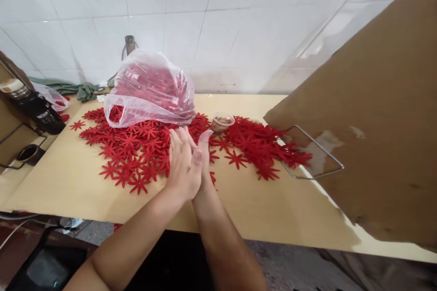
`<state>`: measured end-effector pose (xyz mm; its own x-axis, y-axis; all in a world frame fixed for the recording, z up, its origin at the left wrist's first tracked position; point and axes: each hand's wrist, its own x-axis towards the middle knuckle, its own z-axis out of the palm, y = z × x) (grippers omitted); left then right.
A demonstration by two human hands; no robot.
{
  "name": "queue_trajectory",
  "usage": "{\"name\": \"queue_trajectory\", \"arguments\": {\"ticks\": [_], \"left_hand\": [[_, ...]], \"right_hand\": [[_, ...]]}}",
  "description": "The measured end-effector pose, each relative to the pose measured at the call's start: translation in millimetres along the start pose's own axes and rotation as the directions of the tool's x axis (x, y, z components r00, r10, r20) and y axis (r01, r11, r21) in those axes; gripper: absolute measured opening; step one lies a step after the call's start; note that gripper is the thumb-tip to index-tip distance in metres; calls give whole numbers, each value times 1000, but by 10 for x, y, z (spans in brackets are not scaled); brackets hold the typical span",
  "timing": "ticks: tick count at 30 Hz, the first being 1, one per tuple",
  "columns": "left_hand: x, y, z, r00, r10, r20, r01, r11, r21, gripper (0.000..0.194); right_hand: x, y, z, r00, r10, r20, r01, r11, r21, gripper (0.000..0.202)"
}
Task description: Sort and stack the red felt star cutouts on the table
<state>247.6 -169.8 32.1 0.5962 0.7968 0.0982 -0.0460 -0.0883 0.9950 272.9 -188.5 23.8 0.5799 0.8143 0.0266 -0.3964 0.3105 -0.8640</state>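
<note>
My left hand [182, 161] and my right hand [205, 145] are pressed palm to palm above the middle of the table. Their fingers are stretched out, and nothing shows between the palms, though the inner faces are hidden. Around and behind them lie many red flower-shaped pieces [138, 183] with narrow petals, in a loose pile on the left. A second heap of red pieces [254, 148] lies to the right. Behind my hands, a clear plastic bag [153, 86] full of red material rests on the pile. A small clear cup [222, 121] with brownish contents stands between the heaps.
A large cardboard panel [368, 113] leans along the right side, with a metal wire frame [327, 176] by it. At left are a black vacuum flask [37, 107], a dark cup [30, 154] and a green cloth [85, 92]. White tiles [232, 27] form the back wall.
</note>
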Motion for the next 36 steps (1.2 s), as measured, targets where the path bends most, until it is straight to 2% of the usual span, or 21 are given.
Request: {"name": "queue_trajectory", "arguments": {"ticks": [1, 2, 4, 5, 6, 9, 10, 13, 14, 16, 17, 21, 22, 25, 26, 29, 30, 31, 33, 34, 36], "left_hand": [[44, -32, -12, 998, 58, -11, -57, 998, 37, 64], [90, -62, -23, 997, 63, -44, -60, 995, 74, 65], [147, -116, -40, 987, 14, -163, 6, 993, 117, 69], [145, -139, -44, 983, -14, -183, 39, 990, 137, 70], [121, -158, -45, 985, -4, -171, 35, 983, 180, 70], [-23, -171, -47, 982, 186, 18, -183, 936, 300, 71], [-64, -158, -52, 983, 180, 30, -180, 935, 307, 70], [-107, -77, -80, 994, 36, -105, -6, 962, 272, 65], [-98, -48, -89, 994, 66, -91, -40, 963, 265, 64], [-60, -4, -101, 986, 164, 9, -159, 943, 293, 64], [-37, 9, -105, 986, 164, 40, -168, 939, 299, 64], [-16, 31, -98, 993, -5, -122, 43, 950, 310, 66], [-37, 33, -90, 994, 22, -111, 13, 953, 304, 66], [-84, 32, -78, 982, 188, 32, -190, 947, 261, 66], [-75, 26, -83, 981, 189, 41, -193, 945, 264, 66], [-20, 0, -111, 993, 60, -104, -19, 936, 352, 65], [-17, -9, -115, 991, 46, -122, 0, 935, 355, 66], [-26, -14, -112, 992, 79, -96, -39, 929, 367, 66], [-57, -17, -92, 977, 208, 45, -209, 903, 374, 66], [-65, -15, -79, 969, 238, 69, -247, 903, 353, 64], [-55, -15, -56, 973, 231, 12, -221, 913, 342, 62]], "right_hand": [[-10, 0, 18, 1000, 1, 5, -1, 1000, 29, 81], [-23, 1, 37, 1000, -24, 7, 24, 999, 39, 79], [-61, 15, 63, 997, -74, 13, 74, 997, 27, 77], [-81, 29, 63, 998, -67, 18, 67, 998, 20, 79], [-100, 47, 56, 998, -58, 13, 58, 998, 14, 79], [-134, 90, 17, 998, -63, -29, 63, 998, -2, 73], [-135, 94, 12, 997, -72, -27, 72, 997, -6, 71], [-118, 62, 45, 997, -70, 20, 70, 997, -22, 79], [-109, 45, 63, 996, -87, 17, 88, 996, -25, 80], [-93, 18, 93, 993, -118, 6, 118, 993, -14, 78], [-87, 12, 101, 992, -122, 3, 122, 992, 2, 77], [-89, 35, 80, 996, -76, 43, 72, 993, 88, 79], [-95, 42, 71, 996, -79, 46, 74, 992, 101, 79], [-117, 40, 61, 992, -122, 40, 116, 984, 132, 73], [-122, 35, 65, 991, -129, 40, 123, 983, 138, 72], [-122, 30, 71, 994, -83, 69, 74, 991, 115, 79], [-115, 35, 62, 995, -64, 76, 56, 993, 100, 81], [-104, 42, 45, 996, -62, 70, 56, 995, 87, 81], [-71, 56, 3, 996, -61, 58, 57, 997, 56, 79], [-54, 61, -15, 997, -65, 47, 63, 997, 43, 78], [-32, 63, -30, 996, -77, 36, 76, 997, 31, 78]]}}
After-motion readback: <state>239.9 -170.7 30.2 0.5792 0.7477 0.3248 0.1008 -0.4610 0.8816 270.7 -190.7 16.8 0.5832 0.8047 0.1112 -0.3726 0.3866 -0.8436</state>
